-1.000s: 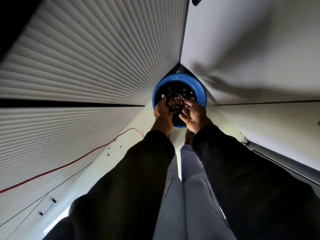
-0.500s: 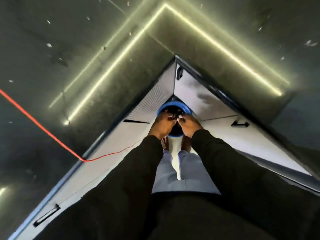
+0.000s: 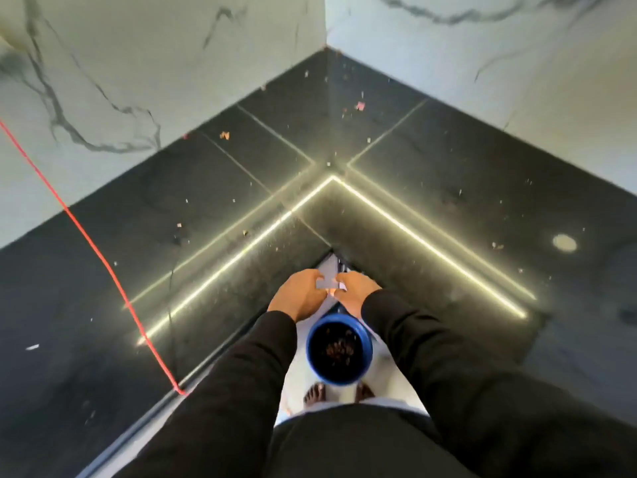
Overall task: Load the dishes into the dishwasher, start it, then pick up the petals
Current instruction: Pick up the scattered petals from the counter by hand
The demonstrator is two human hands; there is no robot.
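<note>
One wide-angle view, worn on the person's head, looks steeply down and forward from close above both sleeves [image 3: 241, 374], taking in bare feet [image 3: 314, 395] at the near edge, the dark corner worktop [image 3: 241, 174] across the middle and marble walls [image 3: 138, 63] beyond.

A glossy black counter [image 3: 448, 188] turned an L-shaped corner, backed by two white marble walls [image 3: 172, 63] with grey veins. Bright light strips [image 3: 413, 232] shone in the polished top as lines meeting at a right angle (a round pale spot [image 3: 564, 242] glowed off to the right), and a red cord [image 3: 103, 257] trailed across its left side. A pale floor [image 3: 299, 377] showed below the counter's inner corner.
</note>
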